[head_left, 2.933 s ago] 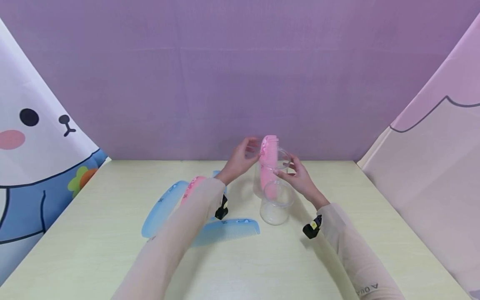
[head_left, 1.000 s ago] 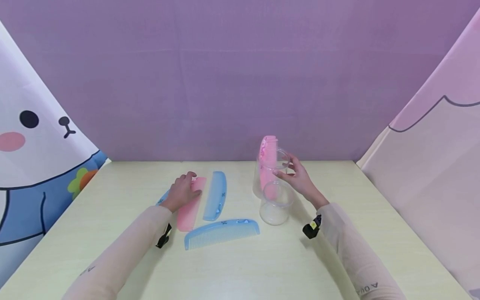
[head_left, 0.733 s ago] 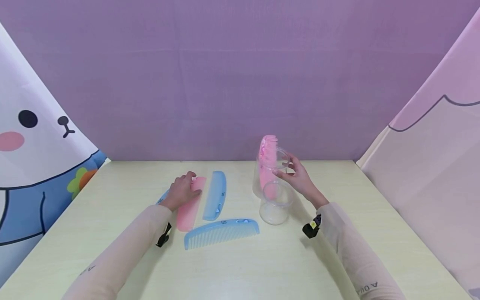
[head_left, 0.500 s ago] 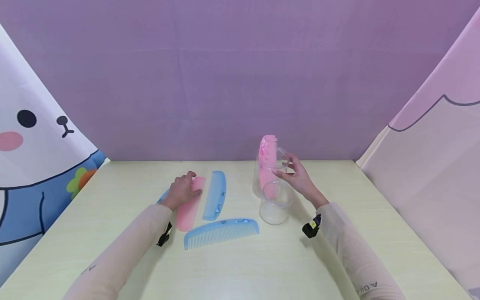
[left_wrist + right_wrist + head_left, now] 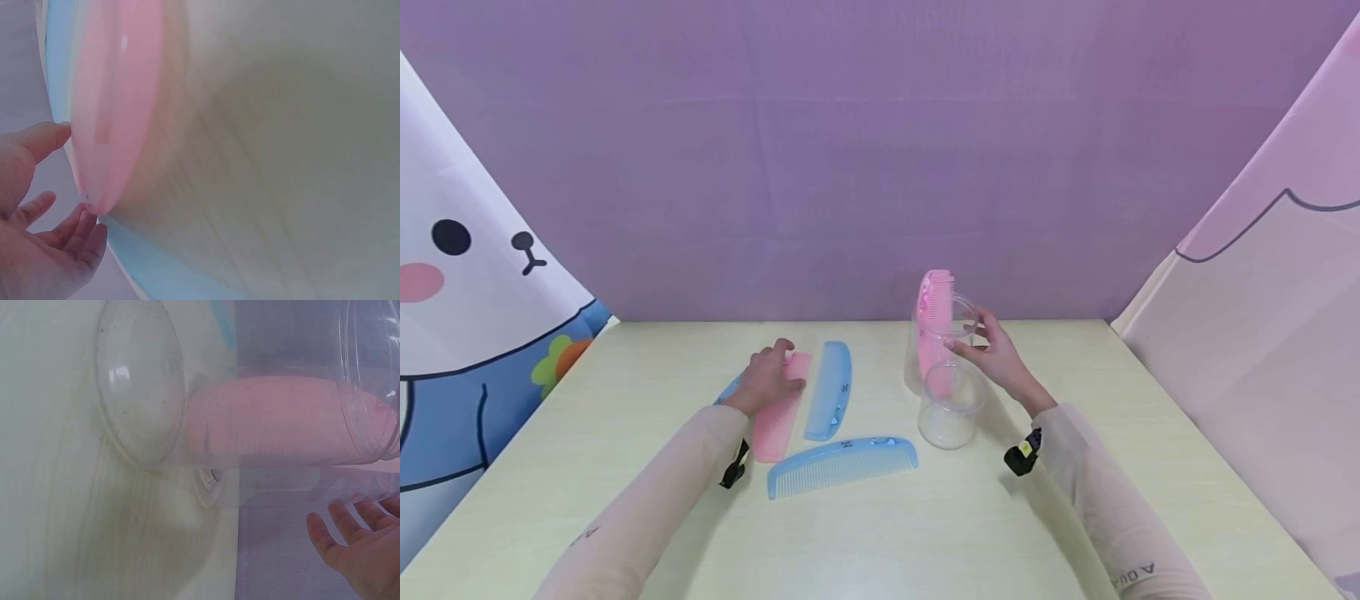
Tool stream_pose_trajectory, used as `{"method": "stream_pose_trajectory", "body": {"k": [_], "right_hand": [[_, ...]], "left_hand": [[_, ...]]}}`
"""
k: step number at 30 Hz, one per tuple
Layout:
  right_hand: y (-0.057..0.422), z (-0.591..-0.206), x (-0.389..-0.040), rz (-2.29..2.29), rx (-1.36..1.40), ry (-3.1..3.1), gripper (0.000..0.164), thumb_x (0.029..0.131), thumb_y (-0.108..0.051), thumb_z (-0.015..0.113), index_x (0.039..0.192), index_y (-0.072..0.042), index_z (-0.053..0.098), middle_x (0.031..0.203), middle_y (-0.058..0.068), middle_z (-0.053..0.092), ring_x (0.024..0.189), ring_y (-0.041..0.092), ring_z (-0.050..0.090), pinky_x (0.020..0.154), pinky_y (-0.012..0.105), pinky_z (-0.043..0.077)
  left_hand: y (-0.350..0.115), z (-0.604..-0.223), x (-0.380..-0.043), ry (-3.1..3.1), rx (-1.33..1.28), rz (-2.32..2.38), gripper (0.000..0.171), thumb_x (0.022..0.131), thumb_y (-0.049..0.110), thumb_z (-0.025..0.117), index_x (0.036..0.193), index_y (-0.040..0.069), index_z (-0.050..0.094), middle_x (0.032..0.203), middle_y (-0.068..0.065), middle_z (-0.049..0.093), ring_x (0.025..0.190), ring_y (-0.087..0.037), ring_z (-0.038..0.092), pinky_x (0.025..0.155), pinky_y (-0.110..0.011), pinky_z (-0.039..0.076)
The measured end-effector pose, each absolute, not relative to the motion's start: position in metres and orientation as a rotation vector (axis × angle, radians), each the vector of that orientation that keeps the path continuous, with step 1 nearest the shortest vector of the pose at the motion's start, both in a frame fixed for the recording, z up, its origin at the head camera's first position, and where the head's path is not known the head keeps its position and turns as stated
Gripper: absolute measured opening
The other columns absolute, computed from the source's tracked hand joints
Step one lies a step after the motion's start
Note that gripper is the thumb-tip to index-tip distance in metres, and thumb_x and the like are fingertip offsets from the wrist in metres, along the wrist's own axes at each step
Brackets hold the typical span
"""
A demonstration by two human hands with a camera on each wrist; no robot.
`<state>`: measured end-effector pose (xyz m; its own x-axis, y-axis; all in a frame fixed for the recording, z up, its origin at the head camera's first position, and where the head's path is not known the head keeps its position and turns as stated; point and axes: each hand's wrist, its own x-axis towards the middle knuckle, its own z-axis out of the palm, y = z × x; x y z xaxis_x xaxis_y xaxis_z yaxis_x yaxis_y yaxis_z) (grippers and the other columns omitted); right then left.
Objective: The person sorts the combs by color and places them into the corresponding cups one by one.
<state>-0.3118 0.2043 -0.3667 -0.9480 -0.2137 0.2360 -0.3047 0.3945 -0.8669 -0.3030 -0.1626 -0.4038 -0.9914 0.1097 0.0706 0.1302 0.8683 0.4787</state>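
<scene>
On the left of the table, my left hand (image 5: 765,381) pinches a pink comb (image 5: 781,417) by its far end. In the left wrist view, the thumb is at one long edge of the pink comb (image 5: 119,94) and the fingers are at its tip. My right hand (image 5: 997,357) holds the far clear jar (image 5: 966,321) near its rim, thumb in front and fingers behind. Another pink comb (image 5: 936,312) stands upright in that jar, its toothed end above the rim. The near clear jar (image 5: 950,421) stands in front, overlapping it.
One blue comb (image 5: 829,392) lies right of the pink one. Another blue comb (image 5: 842,467) lies crosswise nearer me. A third blue comb (image 5: 727,390) is mostly hidden under my left hand and sleeve. A purple cloth wall (image 5: 850,167) rises behind the table.
My left hand has moved from beside the comb in the jar leftward to the pink comb on the table. It stays nearly still over the last second; my right hand has kept its place.
</scene>
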Motion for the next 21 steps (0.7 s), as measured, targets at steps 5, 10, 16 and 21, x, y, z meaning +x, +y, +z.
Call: {"method": "stream_pose_trajectory", "body": {"k": [5, 10, 16, 21], "right_hand": [[0.204, -0.366, -0.311, 1.607, 0.477, -2.549, 0.078, 0.082, -0.027, 0.067, 0.142, -0.007, 0.022, 0.142, 0.013, 0.032, 0.127, 0.032, 0.037, 0.099, 0.049, 0.041], [0.203, -0.364, -0.31, 1.617, 0.469, -2.561, 0.078, 0.082, -0.027, 0.067, 0.143, -0.009, 0.021, 0.143, 0.013, 0.031, 0.128, 0.032, 0.037, 0.099, 0.048, 0.041], [0.198, -0.349, -0.297, 1.668, 0.465, -2.56, 0.075, 0.083, -0.021, 0.066, 0.142, -0.005, 0.022, 0.143, 0.017, 0.029, 0.129, 0.037, 0.034, 0.101, 0.051, 0.038], [0.198, -0.349, -0.297, 1.666, 0.459, -2.563, 0.075, 0.084, -0.021, 0.066, 0.142, -0.005, 0.022, 0.143, 0.018, 0.029, 0.129, 0.037, 0.034, 0.101, 0.051, 0.037]], "left_hand": [[-0.161, -0.403, -0.303, -2.979, -0.208, -0.793, 0.064, 0.078, 0.02, 0.07, 0.128, 0.002, 0.035, 0.114, -0.022, 0.054, 0.101, -0.036, 0.051, 0.083, -0.048, 0.047], [-0.16, -0.402, -0.303, -2.964, -0.223, -0.835, 0.066, 0.075, 0.018, 0.071, 0.128, 0.0, 0.035, 0.112, -0.024, 0.052, 0.096, -0.033, 0.053, 0.082, -0.045, 0.048], [-0.16, -0.401, -0.305, -2.956, -0.208, -0.925, 0.069, 0.074, 0.015, 0.072, 0.129, -0.001, 0.033, 0.113, -0.026, 0.051, 0.099, -0.035, 0.053, 0.084, -0.047, 0.048], [-0.161, -0.398, -0.306, -2.956, -0.198, -0.991, 0.066, 0.074, 0.01, 0.071, 0.127, -0.002, 0.034, 0.117, -0.029, 0.053, 0.105, -0.039, 0.054, 0.087, -0.048, 0.048]]}}
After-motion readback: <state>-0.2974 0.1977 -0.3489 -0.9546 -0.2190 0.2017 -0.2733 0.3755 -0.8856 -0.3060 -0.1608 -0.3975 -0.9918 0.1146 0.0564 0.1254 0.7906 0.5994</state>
